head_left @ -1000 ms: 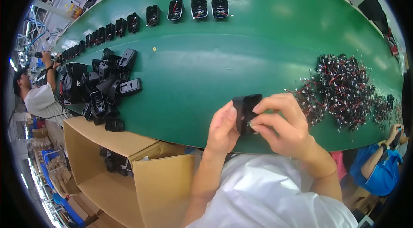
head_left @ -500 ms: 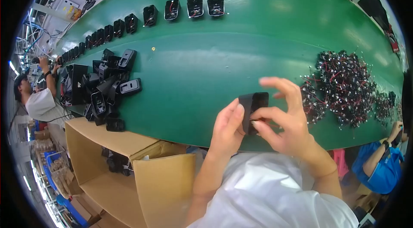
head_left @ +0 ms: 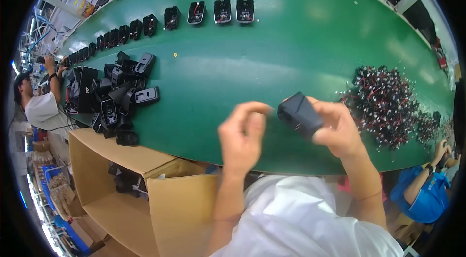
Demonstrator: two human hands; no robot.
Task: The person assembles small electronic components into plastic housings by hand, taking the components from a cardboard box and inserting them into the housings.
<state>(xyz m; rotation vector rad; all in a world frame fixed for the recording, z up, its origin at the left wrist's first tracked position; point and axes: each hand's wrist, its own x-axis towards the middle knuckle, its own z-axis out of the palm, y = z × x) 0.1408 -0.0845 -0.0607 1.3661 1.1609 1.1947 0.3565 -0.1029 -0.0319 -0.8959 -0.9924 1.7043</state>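
Observation:
Gripped in my right hand (head_left: 337, 126) is a black plastic housing (head_left: 300, 115), tilted above the green table with its outer side showing. Thumb and fingers close on its right end. My left hand (head_left: 242, 136) is just left of the housing, apart from it, holding nothing; its index finger stretches toward the housing and the thumb stands off from it. To the right lies a big pile of small wired parts (head_left: 386, 106) with red and black leads. Whatever is inside the held housing is turned out of sight.
A row of black housings with wires (head_left: 196, 13) runs along the far side to the left. Loose black casings (head_left: 121, 94) are heaped at left. An open cardboard box (head_left: 184, 213) stands by the near edge. People work at far left (head_left: 43, 106) and right (head_left: 422, 191).
My left hand has let go of the housing and moved left. My right hand now holds it, turned over so its outer side shows instead of the opening.

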